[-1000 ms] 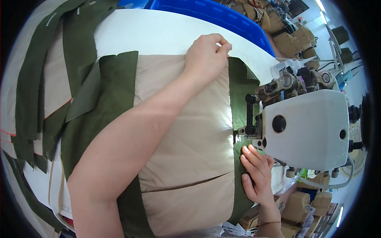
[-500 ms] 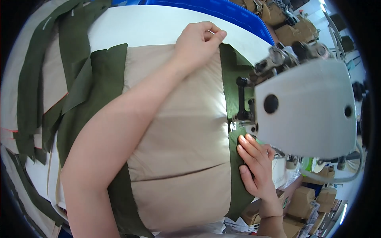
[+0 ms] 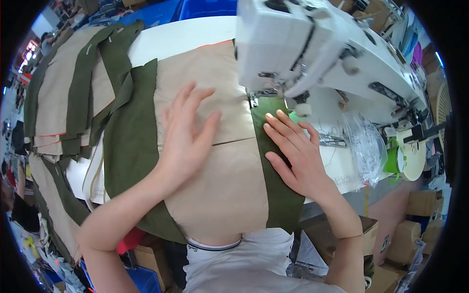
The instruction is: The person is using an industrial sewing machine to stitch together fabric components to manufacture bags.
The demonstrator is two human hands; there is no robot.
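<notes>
A beige fabric panel with dark green fabric along both sides lies across the white sewing table. Flat on the right green strip rests my right hand, fingers stretched out, just short of the presser foot. The strip's upper part runs under the needle area of a white sewing machine. My left hand, a little blurred, is over the middle of the beige panel with its fingers apart and nothing in them. Whether it touches the cloth I cannot tell.
Stacked beige and green pieces hang at the table's left. Right of the machine bed are small scissor-like snips, a clear plastic bag and a green mug. A blue bin stands behind; cardboard boxes sit lower right.
My left hand has left the panel's far edge, come back toward me and opened. My right hand stays flat on the green strip. The view has shifted, showing more of the machine.
</notes>
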